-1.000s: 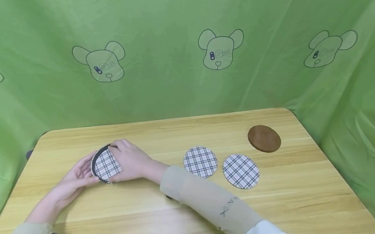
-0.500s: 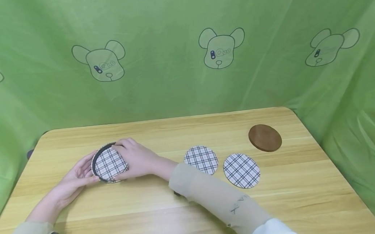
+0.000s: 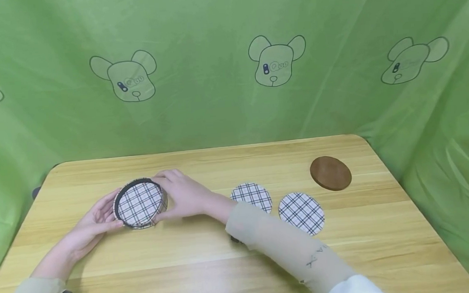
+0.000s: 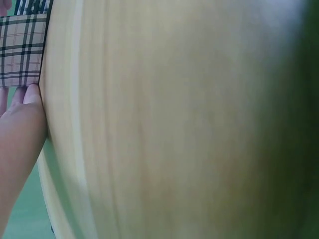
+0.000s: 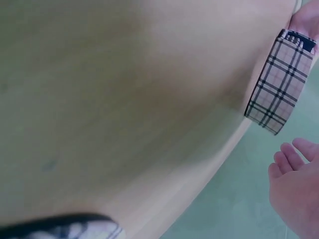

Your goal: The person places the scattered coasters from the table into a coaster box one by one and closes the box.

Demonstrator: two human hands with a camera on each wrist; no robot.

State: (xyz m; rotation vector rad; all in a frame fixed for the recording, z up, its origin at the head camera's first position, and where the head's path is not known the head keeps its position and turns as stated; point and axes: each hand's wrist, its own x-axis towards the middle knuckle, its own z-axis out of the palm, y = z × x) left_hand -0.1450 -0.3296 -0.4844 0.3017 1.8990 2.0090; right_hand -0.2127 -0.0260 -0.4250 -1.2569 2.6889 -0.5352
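Observation:
A round plaid coaster holder [image 3: 142,226] with a black inner lining stands at the table's left; a plaid coaster [image 3: 139,203] shows inside it. My left hand [image 3: 91,227] grips its left side, thumb at the front and fingers behind. Its plaid outer wall [image 4: 22,50] appears at the edge of the left wrist view. My right hand [image 3: 184,193] curves loosely around the right side. In the right wrist view, the fingers of that hand [image 5: 296,184] are apart from the holder's wall [image 5: 280,82], with nothing held.
Two plaid coasters [image 3: 302,213] lie flat right of centre, both partly covered by my right sleeve [image 3: 282,243]. Farther back at right is a round brown coaster [image 3: 331,173]. Green cloth [image 3: 208,116] hangs behind the wooden table [image 3: 389,253].
My right hand has drawn back to the right, uncovering more of the plaid coaster inside the holder. The left hand has stayed on the holder's left side.

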